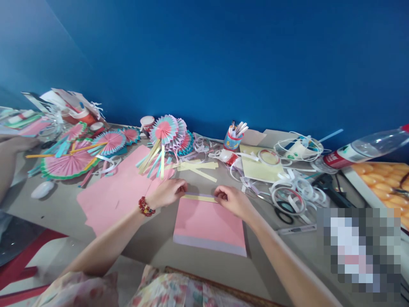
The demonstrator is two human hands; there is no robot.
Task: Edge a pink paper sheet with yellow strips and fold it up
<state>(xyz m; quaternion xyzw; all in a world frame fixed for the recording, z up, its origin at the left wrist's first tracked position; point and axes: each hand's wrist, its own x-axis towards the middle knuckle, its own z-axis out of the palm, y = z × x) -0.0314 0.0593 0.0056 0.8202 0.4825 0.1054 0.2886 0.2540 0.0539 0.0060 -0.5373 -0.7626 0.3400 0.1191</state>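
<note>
A pink paper sheet (207, 221) with lilac bands along its near and far edges lies on the grey table in front of me. Across its far edge runs a narrow yellow paper strip (201, 198). My left hand (169, 192), with a red bead bracelet on the wrist, pinches the strip's left end. At the other end, my right hand (233, 201) has its fingers curled closed on the strip. Just beyond my hands are loose yellow paper strips (200, 168). Larger pink paper (118, 196) is spread left of my left hand.
Pleated paper fans (164, 130) stand at the back, with more fans (70, 157) left. Right are tape rolls (287, 200), black-handled scissors (283, 212), a plastic bottle (367, 147) and a pixelated patch. A pen cup (233, 140) stands by the wall. Another person's arm (9, 157) reaches in from the left.
</note>
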